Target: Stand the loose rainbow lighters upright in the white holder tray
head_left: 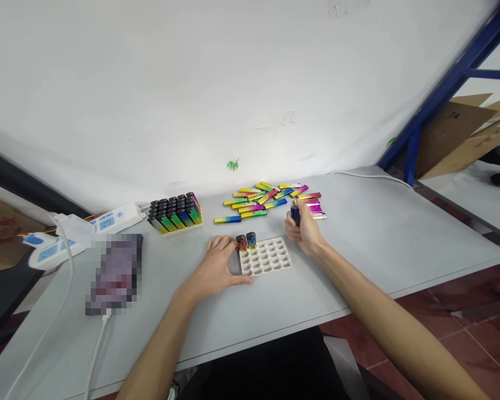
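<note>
A white tray (268, 256) with rows of oval holes lies on the table before me. Two slim, lighter-like pieces with black tops, one red (242, 244) and one blue (251, 242), stand upright in its back left holes. My left hand (219, 264) braces the tray's left side, thumb along the front corner and fingers by the red piece. Right of the tray and above the table, my right hand (303, 228) is wrapped round a dark blue lighter-like piece (295, 215), held upright. The fist hides its lower part.
Loose gradient-coloured pieces (252, 213) lie in a pile at the back. A filled tray (177, 233) of black-topped pieces (174, 214) stands at the back left. A phone (115, 275) on a cable and power strips (108, 221) are at left; a blue frame (433, 105) rises right.
</note>
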A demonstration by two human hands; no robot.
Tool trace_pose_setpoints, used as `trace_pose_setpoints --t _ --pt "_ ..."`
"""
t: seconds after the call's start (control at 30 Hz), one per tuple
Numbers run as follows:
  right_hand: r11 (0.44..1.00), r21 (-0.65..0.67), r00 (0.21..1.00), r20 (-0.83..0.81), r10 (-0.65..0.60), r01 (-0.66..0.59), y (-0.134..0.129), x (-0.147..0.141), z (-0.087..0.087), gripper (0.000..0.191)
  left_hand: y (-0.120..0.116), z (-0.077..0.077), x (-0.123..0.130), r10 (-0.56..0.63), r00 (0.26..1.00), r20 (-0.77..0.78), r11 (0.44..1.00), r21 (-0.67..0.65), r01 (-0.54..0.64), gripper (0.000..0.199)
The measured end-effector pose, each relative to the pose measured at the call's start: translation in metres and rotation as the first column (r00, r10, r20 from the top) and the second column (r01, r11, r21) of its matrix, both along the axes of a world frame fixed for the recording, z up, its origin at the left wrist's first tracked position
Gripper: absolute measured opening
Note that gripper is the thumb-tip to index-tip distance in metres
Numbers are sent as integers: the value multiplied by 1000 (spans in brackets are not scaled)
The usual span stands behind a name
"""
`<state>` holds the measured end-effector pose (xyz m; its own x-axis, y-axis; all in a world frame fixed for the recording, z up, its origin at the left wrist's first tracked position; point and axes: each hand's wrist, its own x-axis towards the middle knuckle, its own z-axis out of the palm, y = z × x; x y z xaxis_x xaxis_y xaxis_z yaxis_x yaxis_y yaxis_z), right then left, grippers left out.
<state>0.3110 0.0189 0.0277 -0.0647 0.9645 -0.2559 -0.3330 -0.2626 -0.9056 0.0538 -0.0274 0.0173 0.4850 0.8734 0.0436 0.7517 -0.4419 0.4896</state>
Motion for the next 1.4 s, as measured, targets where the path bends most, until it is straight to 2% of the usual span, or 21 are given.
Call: trace_pose_setpoints --t 0.23,0.47,0.57,0.67,0.8,0.97,1.07,1.17,1.23,1.33,1.4 --pt "1000 3 1000 4 26 -26 2 0 -5 49 0 -1 -1 -6 1000 21 1000 2 6 73" --pt "999 13 999 0 40 -40 1 -2 -5 54 0 -2 -1 -7 1000 6 1000 -3 7 74" --pt "997 72 1000 15 5 -6 2 -3 -8 54 0 0 0 -10 1000 3 1000 -4 10 74" --pt "979 203 995 79 -53 36 4 -3 -12 46 0 1 0 -11 1000 7 1000 -10 11 72" --pt "939 334 967 254 -2 -86 0 -1 -12 34 0 1 1 -9 1000 4 1000 -5 9 73" --pt "908 347 959 238 156 -234 -7 -4 -7 34 0 0 0 -17 1000 12 1000 -3 17 69" --pt "896 339 937 295 188 -287 -7 -7 -11 37 0 -1 -1 -24 1000 18 1000 5 24 71" --pt "866 390 887 445 119 -312 -5 -8 -19 36 1 -2 -2 -24 1000 11 1000 -1 24 72" --pt "826 461 851 523 42 -325 -5 -8 -22 34 1 -3 -2 -20 1000 2 1000 -3 20 72" --pt "755 545 792 608 -56 -365 -7 -7 -21 29 1 -3 -1 -18 1000 -12 1000 -2 18 72" --pt "728 564 757 646 -96 -389 -9 -7 -18 27 1 -2 -1 -20 1000 -17 1000 -1 20 72"
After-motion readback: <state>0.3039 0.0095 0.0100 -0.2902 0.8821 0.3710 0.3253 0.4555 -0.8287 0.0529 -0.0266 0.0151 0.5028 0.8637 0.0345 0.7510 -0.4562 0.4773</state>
